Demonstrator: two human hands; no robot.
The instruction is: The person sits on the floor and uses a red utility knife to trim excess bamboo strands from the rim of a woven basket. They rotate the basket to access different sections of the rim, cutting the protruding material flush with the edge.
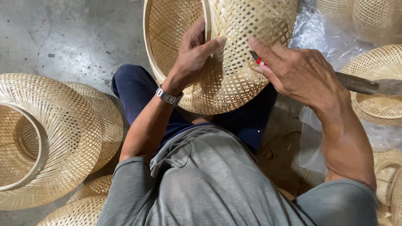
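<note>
L hand [193, 54] grips rim of pale woven bamboo dome basket [243, 62]; R hand [299, 71], against basket's right side, holds dark-bladed knife [360, 85].

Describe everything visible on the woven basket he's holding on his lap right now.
The woven bamboo basket is pale tan, an open lattice weave with a smooth bent rim hoop. It is tilted, its opening facing left, propped over the person's knees. The left hand grips its rim, fingers inside and thumb across the outer weave. The right hand presses a dark-handled knife with a red-marked tip against its side.
</note>
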